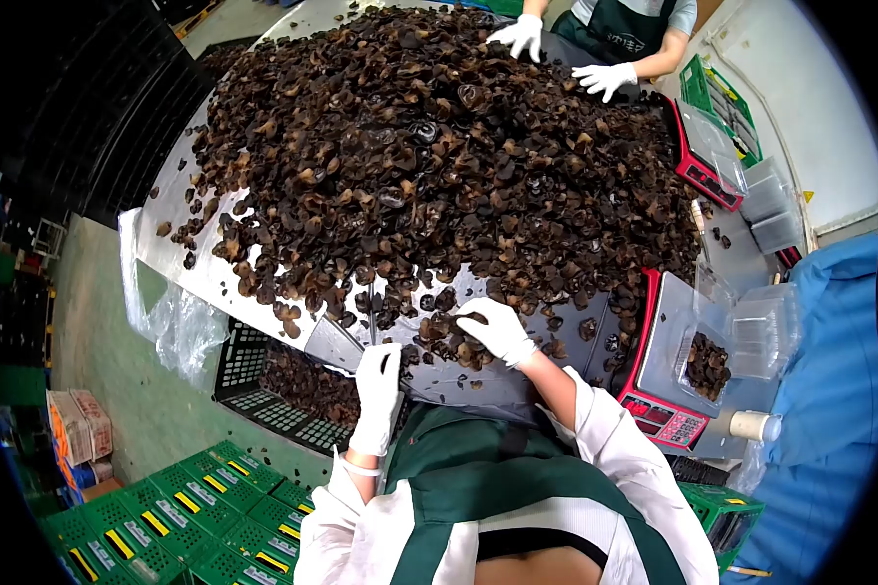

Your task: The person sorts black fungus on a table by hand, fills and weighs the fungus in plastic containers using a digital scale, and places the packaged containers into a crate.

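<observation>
A broad heap of dark brown wood ear mushrooms (429, 166) covers most of the table. My right hand (498, 331), in a white glove, is over a small cluster of wood ears (446, 341) at the near edge; its fingers are bent around a dark piece. My left hand (379, 382), also gloved in white, is at the table's near edge, left of that cluster. Its fingers and thumb are pinched together; what they hold, if anything, I cannot make out.
A red scale (658, 409) on the right carries a clear plastic tub of wood ears (705, 366). Stacked clear tubs (763, 331) stand beside it. A black crate (249, 375) holds more mushrooms below left. Green crates (185, 517) are on the floor. Across the table are a co-worker's gloved hands (605, 78).
</observation>
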Demonstrator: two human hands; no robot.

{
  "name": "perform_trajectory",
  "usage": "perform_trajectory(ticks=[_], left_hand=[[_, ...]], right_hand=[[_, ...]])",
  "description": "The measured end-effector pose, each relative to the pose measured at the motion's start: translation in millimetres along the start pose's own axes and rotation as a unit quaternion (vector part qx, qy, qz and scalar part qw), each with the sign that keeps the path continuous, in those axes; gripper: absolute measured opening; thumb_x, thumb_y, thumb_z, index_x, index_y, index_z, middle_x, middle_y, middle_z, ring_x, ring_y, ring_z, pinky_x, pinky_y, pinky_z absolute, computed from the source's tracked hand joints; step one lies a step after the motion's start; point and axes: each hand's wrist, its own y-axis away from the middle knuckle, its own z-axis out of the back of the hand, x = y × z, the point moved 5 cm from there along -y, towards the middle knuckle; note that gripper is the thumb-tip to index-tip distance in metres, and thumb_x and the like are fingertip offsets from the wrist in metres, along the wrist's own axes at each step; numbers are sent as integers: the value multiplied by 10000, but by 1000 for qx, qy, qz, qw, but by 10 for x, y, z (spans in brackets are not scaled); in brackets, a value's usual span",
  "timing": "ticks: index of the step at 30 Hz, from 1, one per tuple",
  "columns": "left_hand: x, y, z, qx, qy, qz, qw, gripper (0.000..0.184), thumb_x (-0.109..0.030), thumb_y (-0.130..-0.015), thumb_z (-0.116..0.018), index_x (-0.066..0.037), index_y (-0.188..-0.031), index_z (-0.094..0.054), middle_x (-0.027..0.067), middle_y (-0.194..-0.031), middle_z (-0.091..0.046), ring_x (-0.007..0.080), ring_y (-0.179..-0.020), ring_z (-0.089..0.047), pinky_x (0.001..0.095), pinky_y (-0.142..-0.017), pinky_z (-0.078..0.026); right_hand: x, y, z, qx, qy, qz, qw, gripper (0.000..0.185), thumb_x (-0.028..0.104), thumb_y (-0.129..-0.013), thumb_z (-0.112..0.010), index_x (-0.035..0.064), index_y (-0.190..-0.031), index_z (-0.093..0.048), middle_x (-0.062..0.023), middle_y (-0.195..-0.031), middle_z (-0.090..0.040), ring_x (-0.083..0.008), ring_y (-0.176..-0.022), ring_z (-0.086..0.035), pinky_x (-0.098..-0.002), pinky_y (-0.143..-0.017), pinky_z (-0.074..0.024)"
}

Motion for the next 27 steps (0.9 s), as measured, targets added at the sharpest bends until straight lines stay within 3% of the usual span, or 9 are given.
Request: perform_trajectory(ticks=[3, 5, 7, 10, 13, 15, 18, 21, 27], left_hand=[[89, -10, 114, 15, 90, 58, 994, 123, -87, -886, -563, -1, -942, -630, 96, -910, -638, 190, -883, -605, 302, -808, -465], [168, 6, 165, 14, 263, 220, 939, 114, -139, -911, -553, -53, -951, -618, 26, -904, -628, 120, -827, -574, 260, -673, -462], [197, -48, 256, -21, 375, 263, 889, 78, -139, -907, -564, -78, -940, -601, 4, -876, -618, 90, -777, -547, 235, -623, -446], [151, -262, 530, -74, 142, 147, 976, 77, -94, -855, -625, -44, -908, -602, 33, -857, -620, 133, -788, -572, 275, -696, -462], [15, -408, 585, -126, -72, 4, 989, 114, -53, -795, -655, -15, -889, -602, 93, -857, -609, 220, -822, -589, 306, -779, -459], [32, -426, 500, -107, -80, -11, 991, 127, -33, -786, -641, -5, -903, -599, 92, -888, -611, 215, -850, -587, 305, -797, -457], [49, -386, 400, -70, -124, 0, 990, 271, -36, -799, -618, -44, -1068, -593, 107, -958, -595, 244, -892, -585, 321, -815, -464], [100, -335, 380, -66, -125, 20, 990, 241, -67, -810, -622, -51, -1050, -600, 110, -961, -598, 257, -900, -593, 326, -814, -468], [165, -343, 380, -93, -109, 31, 989, 98, -84, -814, -638, -40, -895, -607, 96, -871, -599, 247, -811, -593, 312, -749, -465]], right_hand=[[-83, 12, 107, 28, -222, -117, 968, 192, 174, -828, -662, 17, -924, -607, -56, -891, -623, -131, -846, -568, -281, -789, -453], [-51, -22, 130, 22, -237, -116, 964, 181, 180, -832, -660, 28, -920, -613, -63, -874, -619, -136, -799, -567, -284, -753, -458], [123, -113, 136, 39, -155, -96, 983, 169, 192, -831, -655, 45, -907, -619, -74, -875, -624, -160, -780, -580, -296, -729, -466], [526, -342, -34, 12, 95, 87, 992, 142, 212, -823, -610, 96, -906, -602, -97, -858, -594, -245, -728, -607, -339, -639, -492], [741, -567, -450, 69, 266, 154, 949, 181, 238, -831, -581, 124, -971, -567, -94, -873, -546, -259, -745, -607, -364, -620, -502], [787, -679, -693, 149, 333, 128, 922, 491, 312, -737, -706, 170, -1173, -532, -98, -968, -523, -245, -769, -604, -371, -629, -511], [792, -740, -891, 139, 352, 186, 907, 793, 410, -633, -776, 232, -1334, -450, -117, -1147, -478, -260, -899, -549, -371, -649, -510], [738, -770, -997, 116, 393, 198, 890, 793, 458, -624, -767, 232, -1320, -461, -124, -1216, -460, -267, -957, -516, -351, -659, -494], [662, -742, -1069, 74, 358, 266, 892, 263, 240, -736, -639, 169, -981, -573, -64, -1119, -524, -244, -890, -525, -343, -628, -496]])
